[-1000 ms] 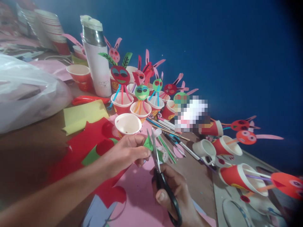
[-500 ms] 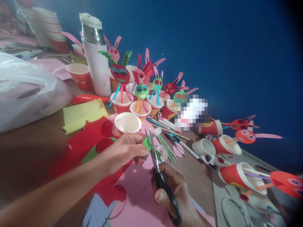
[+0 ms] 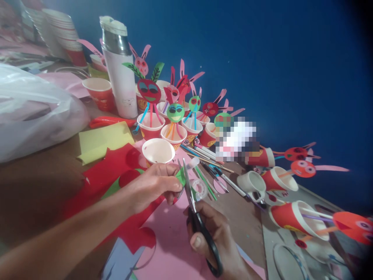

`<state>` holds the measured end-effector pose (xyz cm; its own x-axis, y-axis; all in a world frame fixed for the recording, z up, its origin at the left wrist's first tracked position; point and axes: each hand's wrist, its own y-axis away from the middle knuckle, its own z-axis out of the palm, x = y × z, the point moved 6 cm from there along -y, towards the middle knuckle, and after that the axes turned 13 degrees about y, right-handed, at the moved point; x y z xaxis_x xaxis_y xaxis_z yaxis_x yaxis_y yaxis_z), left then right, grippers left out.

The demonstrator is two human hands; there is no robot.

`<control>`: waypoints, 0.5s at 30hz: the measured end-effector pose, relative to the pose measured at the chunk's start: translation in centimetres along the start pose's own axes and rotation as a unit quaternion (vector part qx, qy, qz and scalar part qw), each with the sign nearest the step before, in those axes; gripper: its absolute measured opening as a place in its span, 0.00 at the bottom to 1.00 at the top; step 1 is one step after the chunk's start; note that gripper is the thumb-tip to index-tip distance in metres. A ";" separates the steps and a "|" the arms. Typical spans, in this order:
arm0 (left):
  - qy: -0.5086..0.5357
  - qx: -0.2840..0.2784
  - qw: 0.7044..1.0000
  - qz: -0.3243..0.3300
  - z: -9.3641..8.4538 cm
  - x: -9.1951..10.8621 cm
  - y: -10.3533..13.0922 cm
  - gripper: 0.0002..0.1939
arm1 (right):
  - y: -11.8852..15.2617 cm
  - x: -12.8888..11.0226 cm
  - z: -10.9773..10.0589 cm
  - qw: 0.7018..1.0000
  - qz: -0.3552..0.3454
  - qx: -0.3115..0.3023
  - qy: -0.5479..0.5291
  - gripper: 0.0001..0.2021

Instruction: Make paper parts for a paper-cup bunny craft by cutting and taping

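My left hand [image 3: 161,182] pinches a small piece of green paper [image 3: 181,177] between thumb and fingers. In my right hand [image 3: 211,229] is a pair of black-handled scissors [image 3: 190,196], its blades pointing up and slightly parted at the tips, right beside the green paper's edge. Beneath both hands lies a pink sheet [image 3: 167,229], with cut red paper [image 3: 116,171] to its left. A white-rimmed paper cup [image 3: 158,151] stands just beyond my left hand. Near the scissor blades rests a roll of clear tape [image 3: 199,189].
Several cups with paper-faced straw figures [image 3: 175,113] line the back. A white flask [image 3: 119,74] and a plastic bag [image 3: 35,112] stand left. Pens and brushes [image 3: 230,181] lie in the middle. Tipped cups [image 3: 287,223] and a small white mug [image 3: 251,184] are at right.
The green scrap that showed near the tape roll is gone from beside the scissors. Both hands hold nearly the same place, and the view has shifted slightly.
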<state>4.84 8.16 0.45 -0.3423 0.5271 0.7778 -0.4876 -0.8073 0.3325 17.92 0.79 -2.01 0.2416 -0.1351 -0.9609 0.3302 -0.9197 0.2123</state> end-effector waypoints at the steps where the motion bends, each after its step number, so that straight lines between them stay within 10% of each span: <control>1: -0.003 0.000 1.000 -0.001 0.0 -0.1 0.0 0.05 | 0.0 -0.1 0.0 1.000 -0.002 -0.004 0.004 0.24; 15: 0.022 -0.012 1.000 -0.002 0.3 -0.8 0.0 0.04 | 0.0 -1.3 0.1 0.998 -0.035 -0.020 0.045 0.22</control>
<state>5.39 7.64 0.01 -0.3756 0.5421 0.7517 -0.5076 -0.7990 0.3225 17.50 0.91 -0.82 0.2976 -0.0356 -0.9540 0.3842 -0.9103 0.1539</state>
